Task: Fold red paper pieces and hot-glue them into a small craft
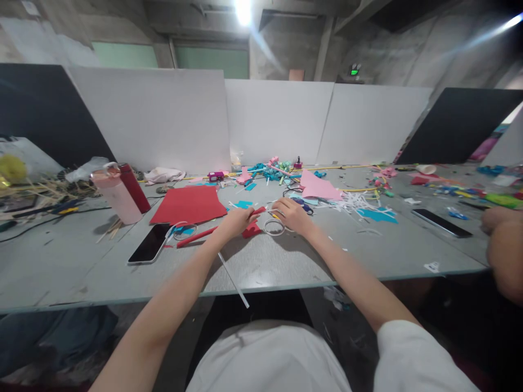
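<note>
My left hand (239, 220) is closed around a long red paper strip (196, 237), which lies across the table to the left and pokes out past my fingertips. My right hand (292, 215) rests close by with bent fingers pressed together; whatever they hold is too small to make out. Just below those fingers is a white ring-shaped coil (273, 227). Behind the right hand sits a dark blue tool (303, 206), partly covered. A small red paper piece (251, 230) lies between my hands. Below my left wrist, a thin whitish stick (233, 280) reaches past the table edge.
A red sheet (188, 204), a phone (149, 244), a pink bottle (118, 198) and a red bottle (134, 188) are on the left. Pink paper (321, 186), white shreds (355, 201) and another phone (441, 223) are rightward. Another person's arm (506, 250) is at far right.
</note>
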`<state>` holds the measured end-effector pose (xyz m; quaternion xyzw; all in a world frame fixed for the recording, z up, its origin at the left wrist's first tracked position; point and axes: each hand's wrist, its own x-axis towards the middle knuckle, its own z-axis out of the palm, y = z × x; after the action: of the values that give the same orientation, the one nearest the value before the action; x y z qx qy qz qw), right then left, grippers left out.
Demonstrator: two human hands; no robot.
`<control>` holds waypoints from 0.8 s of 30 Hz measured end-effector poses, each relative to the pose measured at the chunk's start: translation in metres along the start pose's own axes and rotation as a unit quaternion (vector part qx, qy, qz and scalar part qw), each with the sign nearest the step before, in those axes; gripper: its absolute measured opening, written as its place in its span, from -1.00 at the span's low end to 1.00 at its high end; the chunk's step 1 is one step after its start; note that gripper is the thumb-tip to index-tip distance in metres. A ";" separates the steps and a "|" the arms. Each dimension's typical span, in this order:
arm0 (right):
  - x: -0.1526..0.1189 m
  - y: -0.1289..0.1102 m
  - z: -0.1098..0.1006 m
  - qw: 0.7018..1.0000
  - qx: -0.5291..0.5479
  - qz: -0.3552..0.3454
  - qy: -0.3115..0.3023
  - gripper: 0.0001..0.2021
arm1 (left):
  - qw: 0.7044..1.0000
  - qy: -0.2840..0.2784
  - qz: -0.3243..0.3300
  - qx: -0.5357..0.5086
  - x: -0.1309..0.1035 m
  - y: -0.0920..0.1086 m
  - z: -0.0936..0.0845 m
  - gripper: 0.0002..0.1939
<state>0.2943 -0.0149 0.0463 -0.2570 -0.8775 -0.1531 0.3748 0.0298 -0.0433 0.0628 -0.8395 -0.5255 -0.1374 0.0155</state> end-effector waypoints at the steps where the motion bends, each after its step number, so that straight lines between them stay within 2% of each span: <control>1: 0.000 0.000 0.000 1.000 0.001 0.000 0.003 -0.82 | 1.000 0.002 0.000 0.003 0.000 -0.001 0.000 -0.56; 4: -0.001 -0.001 0.002 1.000 -0.003 -0.001 -0.007 -0.75 | 1.000 0.004 0.015 0.023 -0.001 0.000 0.003 -0.54; 7: 0.000 -0.006 0.004 0.998 -0.025 -0.013 -0.053 -0.72 | 0.998 -0.001 0.032 0.050 -0.001 0.004 0.009 -0.51; 11: 0.002 -0.008 0.003 0.996 -0.029 -0.012 -0.084 -0.79 | 0.999 -0.005 0.032 0.038 0.000 0.003 0.013 -0.50; 15: -0.002 0.008 -0.004 0.997 -0.025 0.027 -0.072 -0.83 | 1.000 -0.006 -0.010 0.004 0.001 -0.005 0.006 -0.56; 19: -0.012 0.033 -0.018 0.996 -0.020 0.090 -0.022 -0.80 | 0.999 0.002 -0.034 -0.009 0.002 -0.008 -0.003 -0.52; 24: -0.021 0.046 -0.028 0.982 0.118 0.143 0.029 -0.64 | 0.999 0.010 -0.037 -0.025 0.001 -0.006 -0.007 -0.49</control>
<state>0.3493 0.0030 0.0528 -0.3297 -0.8322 -0.0004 0.4457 0.0234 -0.0404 0.0692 -0.8181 -0.5525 -0.1593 -0.0059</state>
